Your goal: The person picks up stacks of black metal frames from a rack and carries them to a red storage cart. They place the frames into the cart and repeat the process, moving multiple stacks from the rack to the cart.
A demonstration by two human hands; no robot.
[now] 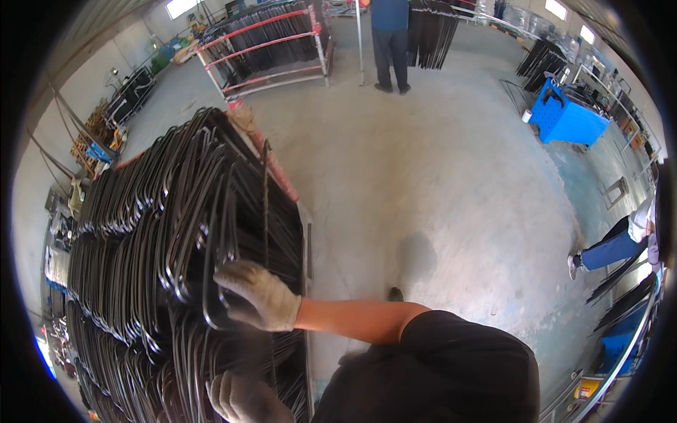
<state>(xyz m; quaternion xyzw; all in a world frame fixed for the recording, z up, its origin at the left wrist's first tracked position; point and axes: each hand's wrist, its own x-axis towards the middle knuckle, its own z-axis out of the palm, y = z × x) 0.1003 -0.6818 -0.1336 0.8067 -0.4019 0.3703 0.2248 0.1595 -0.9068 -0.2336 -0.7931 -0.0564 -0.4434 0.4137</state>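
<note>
A large stack of black bent metal rods (134,275) with rounded corners fills the left side, packed close in several tiers. My right hand (264,296), in a pale work glove, reaches in from the right with its fingers curled round the bent end of a rod at the stack's near side. Lower down, my left hand (243,400), gloved alike, has its fingers bent against the rods by the bottom edge. Part of it is cut off and slightly blurred, and what it grips is not clear. A dark twisted rod (266,190) stands upright beside the stack.
A red and white rail (271,166) edges the stack. Farther back stands a red and white rack (264,53) of similar rods, with a person (390,42) near it. A blue workbench (568,116) is at right; another person's leg (603,252) shows below it. Concrete floor (437,155) lies between.
</note>
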